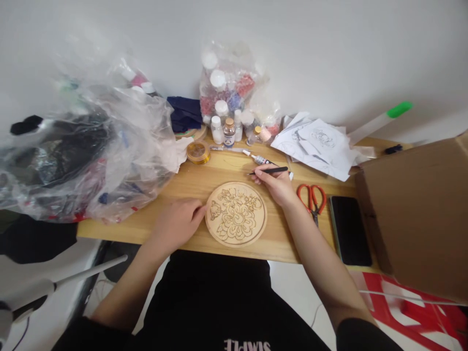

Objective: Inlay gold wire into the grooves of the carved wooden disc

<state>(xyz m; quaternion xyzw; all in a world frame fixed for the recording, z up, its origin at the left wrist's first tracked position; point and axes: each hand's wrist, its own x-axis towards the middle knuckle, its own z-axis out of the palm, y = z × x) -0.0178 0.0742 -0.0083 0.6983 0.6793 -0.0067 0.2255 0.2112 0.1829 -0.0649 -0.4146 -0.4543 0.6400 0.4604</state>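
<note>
A round pale wooden board [237,214] lies flat near the table's front edge. It carries a flower pattern outlined in gold wire. My left hand [180,222] rests at the board's left side, fingers curled and tips against its rim. Past the board's upper right edge, my right hand [272,183] pinches slim black tweezers [275,170], their fine point toward the left and just above the table. A glue tube [259,159] with a white nozzle lies behind that hand. The spool of gold wire [198,152] sits beyond the board.
Orange-handled scissors [312,197] and a black phone [350,230] lie to the right, beside a cardboard box [413,209]. Sketched papers [318,144] are at the back right. Small bottles [228,132] stand before a bag of jars [234,83]. Plastic bags [127,141] crowd the left.
</note>
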